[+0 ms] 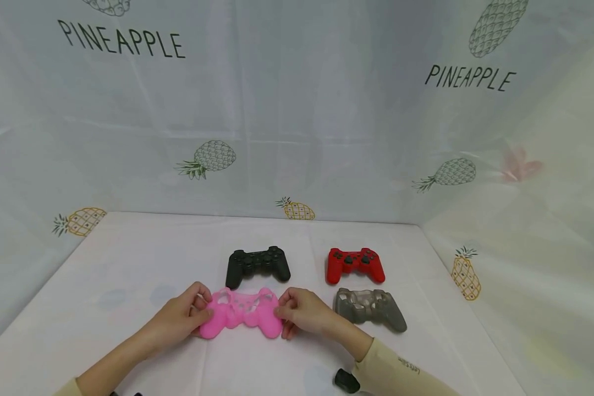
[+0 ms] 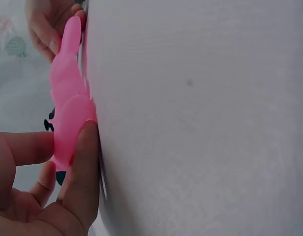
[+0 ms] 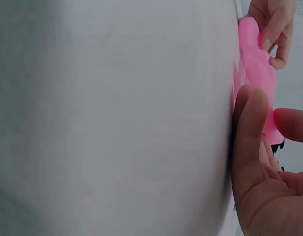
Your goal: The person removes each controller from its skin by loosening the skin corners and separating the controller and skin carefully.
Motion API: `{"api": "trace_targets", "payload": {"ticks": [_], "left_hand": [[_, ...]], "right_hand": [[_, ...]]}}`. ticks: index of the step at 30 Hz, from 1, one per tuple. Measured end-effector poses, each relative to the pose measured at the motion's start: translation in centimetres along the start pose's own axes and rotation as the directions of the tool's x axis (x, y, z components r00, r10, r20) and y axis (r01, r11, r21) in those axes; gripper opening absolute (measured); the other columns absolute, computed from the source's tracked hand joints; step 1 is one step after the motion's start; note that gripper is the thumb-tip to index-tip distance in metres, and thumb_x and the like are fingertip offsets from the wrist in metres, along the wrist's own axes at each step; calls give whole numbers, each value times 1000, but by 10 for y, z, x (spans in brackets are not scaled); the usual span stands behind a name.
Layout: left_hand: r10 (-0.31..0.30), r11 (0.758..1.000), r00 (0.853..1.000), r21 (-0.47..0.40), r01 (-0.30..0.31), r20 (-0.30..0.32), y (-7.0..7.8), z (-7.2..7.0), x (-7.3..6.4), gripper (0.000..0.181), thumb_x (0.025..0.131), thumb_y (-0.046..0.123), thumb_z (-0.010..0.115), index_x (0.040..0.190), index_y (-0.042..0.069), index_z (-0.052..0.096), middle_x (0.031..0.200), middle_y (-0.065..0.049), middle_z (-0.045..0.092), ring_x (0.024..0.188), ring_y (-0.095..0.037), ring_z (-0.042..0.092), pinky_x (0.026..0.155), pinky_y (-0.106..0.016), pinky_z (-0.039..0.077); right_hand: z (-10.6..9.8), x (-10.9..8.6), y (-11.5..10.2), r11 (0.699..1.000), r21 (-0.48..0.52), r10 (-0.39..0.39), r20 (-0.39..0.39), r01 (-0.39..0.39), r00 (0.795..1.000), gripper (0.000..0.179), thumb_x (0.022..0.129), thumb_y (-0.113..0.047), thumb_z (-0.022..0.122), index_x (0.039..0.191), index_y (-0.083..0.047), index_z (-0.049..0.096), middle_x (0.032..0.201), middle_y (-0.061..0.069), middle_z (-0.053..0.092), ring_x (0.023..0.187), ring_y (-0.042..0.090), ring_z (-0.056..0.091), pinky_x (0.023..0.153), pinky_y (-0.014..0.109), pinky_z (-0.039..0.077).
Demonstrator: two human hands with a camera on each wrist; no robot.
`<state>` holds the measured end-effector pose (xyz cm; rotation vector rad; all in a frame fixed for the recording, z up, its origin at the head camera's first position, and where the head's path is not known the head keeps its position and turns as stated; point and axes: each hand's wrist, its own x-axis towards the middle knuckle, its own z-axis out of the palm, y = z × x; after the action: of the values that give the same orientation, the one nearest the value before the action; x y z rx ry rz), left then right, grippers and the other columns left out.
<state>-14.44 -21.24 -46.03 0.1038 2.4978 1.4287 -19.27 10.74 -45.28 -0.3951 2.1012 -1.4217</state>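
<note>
A pink silicone controller skin (image 1: 243,308) lies low over the white cloth at the front middle, its button cut-outs facing up. My left hand (image 1: 179,318) pinches its left grip between thumb and fingers. At the opposite end, my right hand (image 1: 304,312) pinches the right grip. In the left wrist view the skin (image 2: 70,86) appears edge-on, close against the table surface. The right wrist view shows thumb and finger on either side of the skin (image 3: 258,71). Just behind it sits a black game controller (image 1: 258,264).
A red game controller (image 1: 355,265) lies at the back right. In front of it is a grey, shiny controller-shaped piece (image 1: 368,308), close to my right forearm. A small black object (image 1: 347,380) shows beside the right cuff. Pineapple-printed cloth (image 1: 297,110) hangs behind the table.
</note>
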Motion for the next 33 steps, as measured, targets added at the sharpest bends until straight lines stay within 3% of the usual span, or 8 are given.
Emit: {"api": "trace_targets", "payload": {"ticks": [2, 5, 10, 14, 17, 26, 29, 33], "left_hand": [[45, 997, 999, 62, -45, 4, 1, -1, -1, 30, 100, 20, 74, 120, 12, 53, 98, -4, 62, 76, -15, 60, 69, -27, 52], [57, 998, 998, 30, -58, 40, 2, -3, -1, 32, 100, 20, 74, 121, 10, 52, 99, -6, 61, 77, -17, 61, 69, -27, 54], [-2, 992, 995, -124, 15, 103, 3, -5, -1, 35, 101, 18, 72, 126, 5, 50, 106, -12, 57, 87, -24, 63, 74, -33, 61], [-40, 986, 993, -154, 57, 114, 1, -6, 1, 36, 101, 19, 72, 126, 5, 49, 108, -13, 56, 90, -25, 64, 75, -34, 62], [-45, 991, 994, -119, 57, 101, 0, -6, 2, 38, 100, 21, 75, 124, 7, 50, 108, -13, 57, 89, -25, 63, 75, -33, 61], [34, 999, 992, 11, -36, 125, 0, -14, 3, 51, 98, 24, 76, 133, 6, 44, 97, -8, 65, 74, -25, 68, 70, -33, 56], [48, 994, 995, 96, -57, 87, 2, -17, 7, 52, 97, 29, 76, 134, 7, 47, 93, -4, 65, 72, -21, 66, 68, -31, 54], [68, 983, 998, 173, -65, -10, 6, -22, 17, 50, 99, 35, 75, 134, 7, 52, 90, -1, 65, 71, -18, 64, 66, -30, 51]], "right_hand": [[0, 0, 0, 1000, -10, 0, 5, 0, 1000, 15, 101, -14, 71, 105, -4, 61, 75, 11, 71, 58, 17, 70, 58, 29, 59], [0, 0, -1, 1000, -4, 5, 26, -5, 1000, 14, 101, -13, 70, 104, -3, 61, 74, 12, 72, 56, 16, 69, 56, 27, 57], [-1, -1, 1, 999, 26, 28, 68, -30, 997, 15, 102, -14, 70, 104, -3, 61, 74, 16, 73, 56, 16, 68, 53, 25, 55], [-2, -1, 2, 999, 19, 39, 69, -40, 997, 15, 102, -16, 71, 105, -4, 61, 76, 16, 74, 57, 15, 68, 52, 24, 53], [-3, -1, 2, 999, -13, 37, 61, -36, 997, 16, 102, -17, 71, 105, -5, 62, 77, 15, 73, 56, 15, 68, 52, 25, 53], [-9, -2, -4, 972, -234, -13, 30, 20, 999, 17, 101, -27, 72, 104, -12, 64, 75, 7, 72, 55, 17, 67, 57, 30, 55], [-16, -1, -7, 950, -307, -58, -13, 51, 998, 16, 101, -26, 70, 106, -12, 65, 76, 6, 71, 60, 19, 69, 60, 30, 53], [-26, 3, -12, 909, -403, -156, -84, 110, 984, 21, 100, -24, 69, 114, -8, 65, 84, 2, 71, 65, 17, 70, 64, 29, 52]]}}
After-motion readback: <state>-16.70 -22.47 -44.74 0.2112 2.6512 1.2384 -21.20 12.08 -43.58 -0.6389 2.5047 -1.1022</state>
